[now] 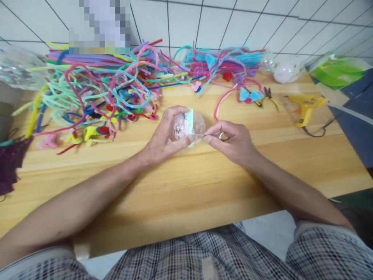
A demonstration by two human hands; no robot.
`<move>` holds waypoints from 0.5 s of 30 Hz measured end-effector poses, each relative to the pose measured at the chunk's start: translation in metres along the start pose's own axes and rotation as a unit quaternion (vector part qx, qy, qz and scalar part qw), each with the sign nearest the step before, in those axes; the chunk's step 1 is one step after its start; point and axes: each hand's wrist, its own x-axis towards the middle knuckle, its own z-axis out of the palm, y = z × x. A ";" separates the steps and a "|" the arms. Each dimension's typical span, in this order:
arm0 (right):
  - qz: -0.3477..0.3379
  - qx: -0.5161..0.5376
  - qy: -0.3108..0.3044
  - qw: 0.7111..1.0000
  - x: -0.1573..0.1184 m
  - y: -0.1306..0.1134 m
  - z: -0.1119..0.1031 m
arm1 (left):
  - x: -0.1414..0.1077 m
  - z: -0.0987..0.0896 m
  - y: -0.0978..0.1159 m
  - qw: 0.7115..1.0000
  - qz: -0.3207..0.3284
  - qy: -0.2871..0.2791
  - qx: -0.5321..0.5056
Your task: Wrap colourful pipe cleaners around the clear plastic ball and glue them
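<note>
My left hand [169,136] is wrapped round the left side of a clear plastic ball [199,122], held above the middle of the wooden table. A pale green and pinkish band runs round the ball, and small dark specks show inside. Beside the ball's right side, my right hand [230,140] pinches a thin pale strip [198,135] that reaches to the band near my left thumb. What the strip is made of is too small to tell. A ring sits on a finger of my right hand.
Piles of coloured pipe cleaners [101,89] cover the table's back left, with blue bundles [244,60] further right. Yellow-handled pliers [271,100], a yellow hot glue gun [305,105] with its cord, clear balls [287,70] and a green packet [336,72] lie at right.
</note>
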 end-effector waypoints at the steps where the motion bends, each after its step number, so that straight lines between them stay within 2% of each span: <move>1: -0.001 -0.001 0.002 1.000 0.000 0.000 0.000 | 0.000 0.000 0.000 1.000 0.000 0.000 0.001; 7: -0.035 0.011 0.004 0.999 0.000 0.003 0.002 | -0.001 -0.001 0.003 1.000 -0.011 -0.008 0.004; 15: -0.021 -0.004 -0.001 1.000 0.000 0.004 0.003 | 0.000 -0.003 0.005 1.000 -0.011 -0.018 0.016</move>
